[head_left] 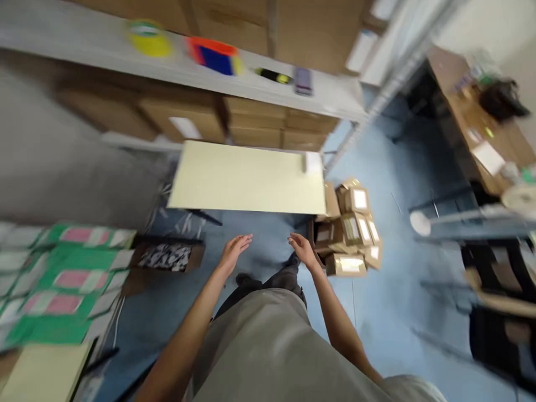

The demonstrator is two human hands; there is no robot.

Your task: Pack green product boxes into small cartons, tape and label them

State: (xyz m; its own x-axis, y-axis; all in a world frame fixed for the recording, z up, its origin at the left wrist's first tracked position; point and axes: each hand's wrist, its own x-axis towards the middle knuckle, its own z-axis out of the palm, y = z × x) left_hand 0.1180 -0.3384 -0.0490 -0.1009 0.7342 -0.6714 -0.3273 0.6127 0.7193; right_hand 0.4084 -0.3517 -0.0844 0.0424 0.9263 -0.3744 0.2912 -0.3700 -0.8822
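My left hand (235,251) hovers in front of my body, fingers stretched out, holding nothing. My right hand (303,249) is raised across from it, with its fingers extended and nothing in them. Both are nearest to the front edge of a pale cream table (247,178), apart from it. At the table's right back corner lies a small white object (312,162), too blurred to name. Beside my right hand, on the floor, is a heap of small brown cartons (355,229) with white labels.
A shelf (335,100) behind the table holds a yellow tape roll (149,39), a marker (273,75) and large cardboard boxes (314,33). Green and pink packages (79,257) are stacked at left, near an open box (195,258). A wooden desk (464,111) and black chairs (494,268) stand at right.
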